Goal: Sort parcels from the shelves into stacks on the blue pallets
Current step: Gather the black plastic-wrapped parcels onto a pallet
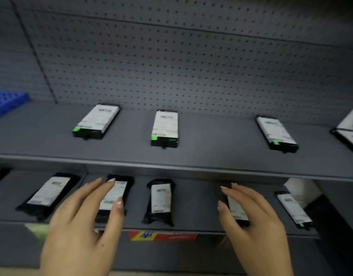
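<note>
Lower shelf (195,206): left grip (80,220), right grip (257,222) splayed, holding nothing, over parcels (114,194); I'd pinch long edges, likely light, slick.

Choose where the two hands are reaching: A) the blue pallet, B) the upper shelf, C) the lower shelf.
C: the left hand is over a parcel and the right hand over a second parcel, both on the lower shelf.
</note>
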`<move>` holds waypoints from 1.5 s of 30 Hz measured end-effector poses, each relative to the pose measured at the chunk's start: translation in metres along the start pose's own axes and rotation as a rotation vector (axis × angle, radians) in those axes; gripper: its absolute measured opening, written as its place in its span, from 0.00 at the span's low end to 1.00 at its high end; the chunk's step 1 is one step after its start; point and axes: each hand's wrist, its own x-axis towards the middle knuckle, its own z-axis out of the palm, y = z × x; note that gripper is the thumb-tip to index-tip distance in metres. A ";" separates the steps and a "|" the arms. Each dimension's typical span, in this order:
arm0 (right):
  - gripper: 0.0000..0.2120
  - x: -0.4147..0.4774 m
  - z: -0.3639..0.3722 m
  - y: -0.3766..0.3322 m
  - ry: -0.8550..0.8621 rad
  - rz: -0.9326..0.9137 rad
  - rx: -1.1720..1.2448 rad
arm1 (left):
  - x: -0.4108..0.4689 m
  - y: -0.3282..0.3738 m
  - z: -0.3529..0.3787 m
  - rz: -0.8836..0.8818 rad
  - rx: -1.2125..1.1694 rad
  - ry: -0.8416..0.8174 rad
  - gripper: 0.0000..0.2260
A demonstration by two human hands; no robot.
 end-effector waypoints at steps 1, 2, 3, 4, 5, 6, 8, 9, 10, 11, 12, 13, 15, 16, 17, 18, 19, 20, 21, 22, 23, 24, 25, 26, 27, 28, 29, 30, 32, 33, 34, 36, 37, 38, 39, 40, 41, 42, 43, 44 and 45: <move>0.15 -0.005 0.010 -0.003 -0.034 -0.001 -0.005 | -0.005 -0.009 -0.008 -0.017 0.016 -0.001 0.21; 0.15 -0.011 0.019 -0.007 -0.063 -0.004 -0.011 | -0.009 -0.019 -0.014 -0.023 0.030 0.002 0.21; 0.16 -0.015 0.029 -0.013 -0.087 -0.003 -0.016 | -0.011 -0.029 -0.020 -0.016 0.040 0.007 0.21; 0.15 -0.019 0.038 -0.021 -0.102 0.004 -0.017 | -0.011 -0.040 -0.026 -0.004 0.046 0.011 0.21; 0.15 -0.023 0.048 -0.028 -0.109 0.014 -0.018 | -0.011 -0.051 -0.030 0.001 0.050 0.012 0.21; 0.15 -0.027 0.057 -0.035 -0.108 0.022 -0.019 | -0.009 -0.062 -0.033 0.004 0.053 0.008 0.21; 0.15 -0.035 0.075 -0.049 -0.090 0.025 -0.030 | -0.003 -0.086 -0.037 0.026 0.039 -0.007 0.21; 0.15 -0.039 0.084 -0.056 -0.072 0.030 -0.030 | 0.001 -0.099 -0.038 0.046 0.027 -0.025 0.21; 0.16 -0.044 0.094 -0.061 -0.055 0.042 -0.026 | 0.006 -0.112 -0.038 0.065 0.022 -0.057 0.21; 0.15 -0.049 0.103 -0.065 -0.046 0.055 -0.020 | 0.011 -0.125 -0.037 0.079 0.025 -0.098 0.21; 0.15 -0.053 0.113 -0.067 -0.049 0.067 -0.020 | 0.016 -0.137 -0.035 0.088 0.036 -0.142 0.21; 0.15 -0.057 0.123 -0.068 -0.055 0.077 -0.029 | 0.020 -0.149 -0.033 0.094 0.049 -0.182 0.21; 0.16 -0.065 0.144 -0.067 -0.055 0.087 -0.061 | 0.026 -0.170 -0.025 0.110 0.055 -0.233 0.21; 0.16 -0.068 0.156 -0.065 -0.049 0.092 -0.079 | 0.028 -0.180 -0.018 0.118 0.051 -0.254 0.21; 0.17 -0.069 0.169 -0.062 -0.041 0.096 -0.100 | 0.030 -0.190 -0.009 0.124 0.049 -0.280 0.21; 0.18 -0.070 0.182 -0.056 -0.033 0.096 -0.122 | 0.030 -0.200 0.003 0.130 0.053 -0.308 0.22; 0.19 -0.070 0.198 -0.049 -0.028 0.097 -0.146 | 0.030 -0.212 0.017 0.140 0.062 -0.334 0.22; 0.20 -0.071 0.214 -0.039 -0.023 0.097 -0.170 | 0.028 -0.225 0.034 0.152 0.072 -0.353 0.22; 0.20 -0.072 0.232 -0.028 -0.015 0.093 -0.196 | 0.025 -0.238 0.053 0.165 0.081 -0.365 0.23; 0.21 -0.073 0.252 -0.014 -0.006 0.085 -0.222 | 0.022 -0.251 0.073 0.175 0.091 -0.376 0.23; 0.21 -0.075 0.272 0.002 -0.001 0.078 -0.251 | 0.018 -0.265 0.095 0.180 0.105 -0.386 0.23; 0.21 -0.076 0.292 0.018 -0.004 0.075 -0.282 | 0.013 -0.279 0.117 0.183 0.121 -0.395 0.24; 0.22 -0.077 0.312 0.037 -0.015 0.075 -0.315 | 0.009 -0.294 0.140 0.187 0.141 -0.406 0.24; 0.23 -0.078 0.332 0.056 -0.035 0.079 -0.352 | 0.006 -0.308 0.164 0.188 0.167 -0.420 0.25; 0.23 -0.078 0.350 0.075 -0.063 0.086 -0.388 | 0.002 -0.323 0.186 0.185 0.201 -0.436 0.25; 0.24 -0.078 0.367 0.093 -0.091 0.100 -0.420 | -0.001 -0.337 0.207 0.182 0.235 -0.453 0.26; 0.24 -0.077 0.382 0.110 -0.115 0.118 -0.447 | -0.003 -0.349 0.227 0.179 0.266 -0.472 0.27; 0.25 -0.076 0.396 0.126 -0.135 0.135 -0.472 | -0.004 -0.361 0.244 0.175 0.300 -0.491 0.27; 0.26 -0.072 0.420 0.154 -0.169 0.161 -0.500 | -0.001 -0.380 0.272 0.160 0.376 -0.515 0.28; 0.27 -0.070 0.430 0.165 -0.192 0.178 -0.499 | 0.001 -0.388 0.283 0.150 0.406 -0.520 0.29; 0.28 -0.067 0.438 0.174 -0.220 0.200 -0.492 | 0.003 -0.394 0.293 0.136 0.425 -0.528 0.29; 0.30 -0.062 0.452 0.187 -0.265 0.232 -0.476 | 0.005 -0.402 0.308 0.112 0.445 -0.533 0.30; 0.30 -0.060 0.458 0.190 -0.266 0.237 -0.468 | 0.006 -0.403 0.313 0.110 0.456 -0.522 0.30; 0.31 -0.059 0.461 0.192 -0.262 0.240 -0.466 | 0.006 -0.403 0.317 0.110 0.469 -0.512 0.30; 0.30 -0.059 0.464 0.193 -0.262 0.248 -0.467 | 0.006 -0.402 0.319 0.110 0.480 -0.506 0.30; 0.30 -0.059 0.465 0.195 -0.264 0.254 -0.473 | 0.006 -0.401 0.320 0.108 0.487 -0.505 0.30; 0.30 -0.060 0.466 0.195 -0.267 0.254 -0.484 | 0.006 -0.401 0.320 0.108 0.487 -0.500 0.30; 0.29 -0.061 0.467 0.196 -0.269 0.251 -0.500 | 0.006 -0.401 0.320 0.107 0.483 -0.496 0.30; 0.29 -0.062 0.468 0.196 -0.268 0.252 -0.512 | 0.006 -0.401 0.320 0.104 0.479 -0.491 0.30; 0.28 -0.061 0.470 0.196 -0.256 0.253 -0.520 | 0.007 -0.401 0.319 0.102 0.478 -0.488 0.29; 0.28 -0.060 0.471 0.196 -0.230 0.250 -0.523 | 0.007 -0.401 0.319 0.104 0.480 -0.480 0.29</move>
